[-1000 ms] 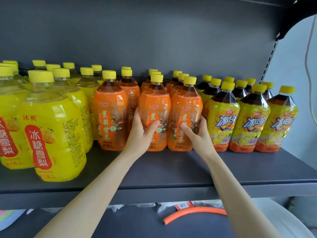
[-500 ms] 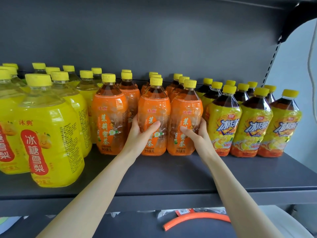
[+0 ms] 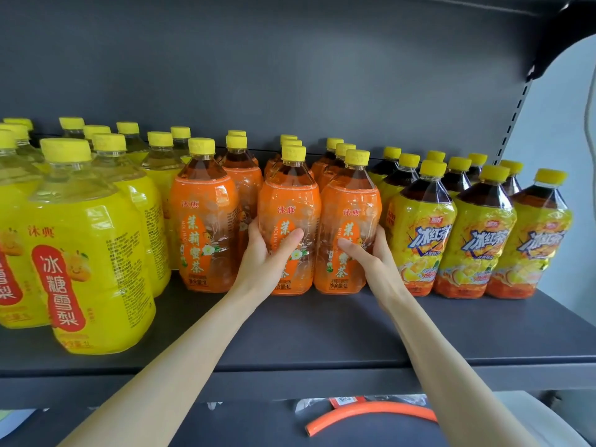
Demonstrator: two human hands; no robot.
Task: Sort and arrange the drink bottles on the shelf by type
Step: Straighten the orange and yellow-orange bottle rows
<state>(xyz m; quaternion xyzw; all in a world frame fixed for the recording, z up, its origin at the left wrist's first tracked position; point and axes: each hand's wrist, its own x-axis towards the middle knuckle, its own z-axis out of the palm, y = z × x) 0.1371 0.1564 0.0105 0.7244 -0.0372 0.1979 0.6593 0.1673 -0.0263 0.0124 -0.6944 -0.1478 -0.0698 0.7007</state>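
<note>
Left hand (image 3: pixel 267 253) and right hand (image 3: pixel 371 258) hold upright orange bottles (image 3: pixel 290 201), caps up.

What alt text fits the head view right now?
The left hand grips the middle orange bottle and the right hand grips the right orange bottle, both upright on a dark shelf. Yellow bottles stand at left and iced-tea bottles at right.

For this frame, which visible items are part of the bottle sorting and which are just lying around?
Part of the job: left hand gripping the middle orange bottle; right hand gripping the right orange bottle; yellow pear-drink bottles; iced-tea bottles; shelf.
Lying about: orange hose piece and red tag on the level below.
</note>
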